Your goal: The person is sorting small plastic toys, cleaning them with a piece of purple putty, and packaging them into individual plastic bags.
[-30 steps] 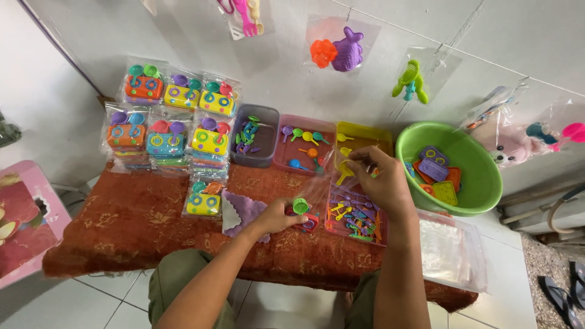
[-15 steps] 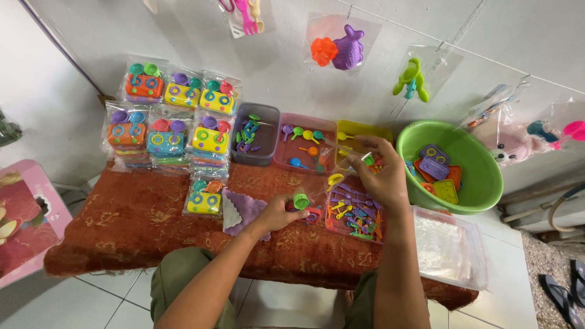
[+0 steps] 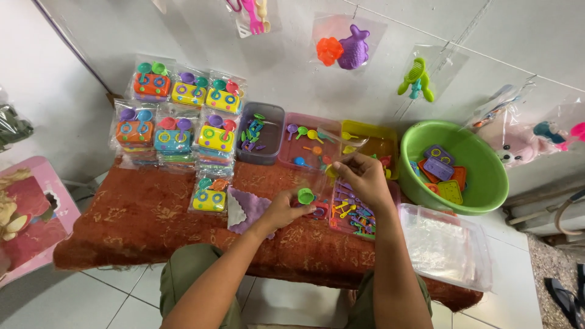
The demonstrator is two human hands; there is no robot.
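Note:
My left hand rests on the red-brown cloth of the table and pinches a small green toy cup. My right hand hovers over a pink tray of small coloured toy utensils, fingers closed around a small yellow piece; a clear plastic bag seems to hang between the two hands. A purple and white cloth-like item lies just left of my left hand.
Packed toy stove sets in clear bags are stacked at the back left. A grey tub, a pink tray, a yellow tray and a green basin of toy trays line the back. A pile of clear bags lies at right.
My right hand has drawn back from the yellow tray toward the middle, over the pink tray. My left hand keeps the green cup and has barely shifted.

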